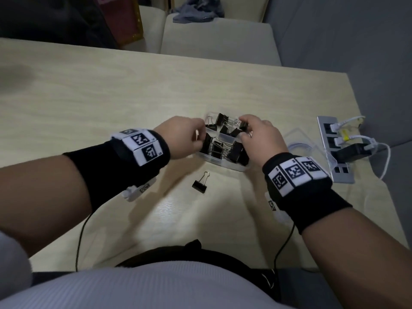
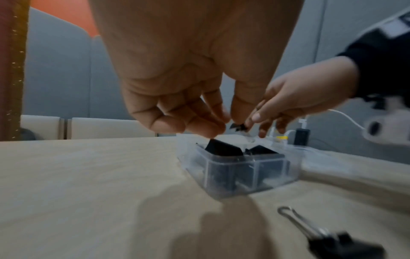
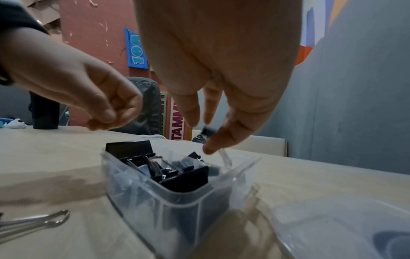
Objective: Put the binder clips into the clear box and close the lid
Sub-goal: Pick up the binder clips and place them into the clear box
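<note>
Head view: from above, facing forward and down over the table (image 1: 89, 90), both forearms in the lower half of the frame. Left wrist view: low, close, along the left hand (image 2: 188, 78) toward the clear box (image 2: 239, 173) at centre right. Right wrist view: equally low and close, box (image 3: 168, 201) at lower centre. Shared by all 3: box, both hands, loose binder clip (image 1: 200, 182).

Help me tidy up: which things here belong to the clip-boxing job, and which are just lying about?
Belong to the job:
- clear box
- binder clips in the box
- loose binder clip on the table
- clear lid lying open beside the box

Just lying about:
- power strip with white plugs
- black adapter
- grey cloth on the chair
</note>
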The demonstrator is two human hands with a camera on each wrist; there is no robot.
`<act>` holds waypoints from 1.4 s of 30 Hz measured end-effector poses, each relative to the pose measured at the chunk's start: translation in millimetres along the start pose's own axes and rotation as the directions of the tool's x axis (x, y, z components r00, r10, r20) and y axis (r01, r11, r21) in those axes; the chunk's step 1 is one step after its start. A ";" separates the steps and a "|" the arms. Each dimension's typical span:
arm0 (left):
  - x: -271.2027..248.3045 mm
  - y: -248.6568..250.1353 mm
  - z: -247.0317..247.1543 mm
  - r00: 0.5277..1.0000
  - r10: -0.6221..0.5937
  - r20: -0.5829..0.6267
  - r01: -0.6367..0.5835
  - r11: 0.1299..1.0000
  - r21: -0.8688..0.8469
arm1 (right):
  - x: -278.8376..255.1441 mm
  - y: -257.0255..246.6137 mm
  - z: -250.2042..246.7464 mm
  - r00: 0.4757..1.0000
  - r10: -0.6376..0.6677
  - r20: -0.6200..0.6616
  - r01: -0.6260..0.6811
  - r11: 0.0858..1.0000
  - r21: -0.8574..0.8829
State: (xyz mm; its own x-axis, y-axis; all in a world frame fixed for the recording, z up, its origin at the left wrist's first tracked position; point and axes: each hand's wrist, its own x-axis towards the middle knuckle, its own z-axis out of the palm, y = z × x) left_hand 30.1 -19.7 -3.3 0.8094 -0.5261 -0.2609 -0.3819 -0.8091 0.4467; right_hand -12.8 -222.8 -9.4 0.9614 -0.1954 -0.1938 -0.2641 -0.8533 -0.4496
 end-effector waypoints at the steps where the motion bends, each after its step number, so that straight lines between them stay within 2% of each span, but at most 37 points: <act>1: -7.7 -0.2 1.1 0.997 0.051 0.053 -0.053 0.998 0.041 | 1.8 0.7 0.0 1.000 0.000 0.029 0.001 1.000 -0.027; 4: -26.7 3.9 10.0 0.947 0.194 0.255 -0.239 0.957 0.162 | -5.6 -0.6 1.8 1.000 -0.024 0.009 0.024 0.999 -0.038; 8: -36.2 7.9 38.3 0.866 0.214 0.451 -0.403 0.834 0.378 | -31.6 1.8 17.2 0.986 -0.161 -0.041 0.158 0.985 -0.075; 10: -36.8 8.2 50.6 0.861 0.213 0.461 -0.423 0.804 0.418 | -41.0 8.0 26.4 0.984 -0.180 -0.019 0.174 0.971 -0.166; 12: -36.0 7.1 56.5 0.861 0.215 0.461 -0.420 0.812 0.406 | -46.9 15.8 33.9 0.987 -0.157 0.020 0.157 0.955 -0.252; 15: -33.8 7.8 55.7 0.861 0.190 0.472 -0.395 0.835 0.384 | -53.4 25.4 42.6 0.987 -0.159 0.004 0.155 0.957 -0.245; 17: -33.9 10.0 48.3 0.879 0.240 0.413 -0.393 0.855 0.338 | -57.1 28.6 48.1 0.985 -0.173 -0.011 0.167 0.965 -0.201; 20: -32.8 16.3 30.5 0.914 0.360 0.188 -0.395 0.896 0.201 | -63.1 30.8 55.5 0.981 -0.193 -0.022 0.187 0.970 -0.154; 22: -24.5 20.6 19.2 0.934 0.357 0.018 -0.357 0.927 0.117 | -68.0 31.6 59.1 0.980 -0.199 0.000 0.197 0.970 -0.139; 24: -10.9 23.6 10.9 0.948 0.300 -0.103 -0.294 0.953 0.065 | -75.1 32.2 62.4 0.975 -0.219 0.035 0.222 0.965 -0.138; 27: 11.2 23.4 5.9 0.963 0.216 -0.164 -0.206 0.975 0.077 | -83.5 34.0 64.0 0.965 -0.256 0.054 0.261 0.957 -0.129; 29: 21.7 18.0 8.2 0.981 0.135 -0.138 -0.118 0.986 0.120 | -87.4 34.6 61.9 0.957 -0.284 0.054 0.289 0.950 -0.118; 32: 26.9 5.5 16.6 0.995 0.042 -0.088 -0.025 0.982 0.186 | -90.8 36.6 53.3 0.949 -0.311 -0.047 0.302 0.942 -0.146; 34: 23.9 -4.1 23.7 0.998 0.065 -0.015 -0.061 0.980 0.191 | -90.2 40.1 43.3 0.962 -0.237 -0.132 0.214 0.962 -0.169; 37: 13.2 -18.1 36.6 0.989 0.055 0.140 -0.087 0.968 0.234 | -78.8 54.7 26.8 0.976 -0.015 -0.219 -0.025 0.984 -0.179; 40: 4.3 -24.7 47.8 0.988 0.018 0.156 -0.064 0.954 0.293 | -62.0 82.3 18.8 0.952 0.253 -0.171 -0.289 0.928 -0.236; 42: 0.8 -24.6 51.8 0.991 0.012 0.130 -0.050 0.954 0.295 | -58.0 96.2 18.2 0.926 0.368 -0.088 -0.376 0.874 -0.308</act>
State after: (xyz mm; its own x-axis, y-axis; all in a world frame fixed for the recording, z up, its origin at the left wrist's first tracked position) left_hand 17.0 -13.8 -58.9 0.7402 -0.5651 -0.3643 -0.5365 -0.8230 0.1866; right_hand -95.4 -284.7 -57.3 0.7998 -0.5371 -0.2683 -0.5685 -0.8211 -0.0510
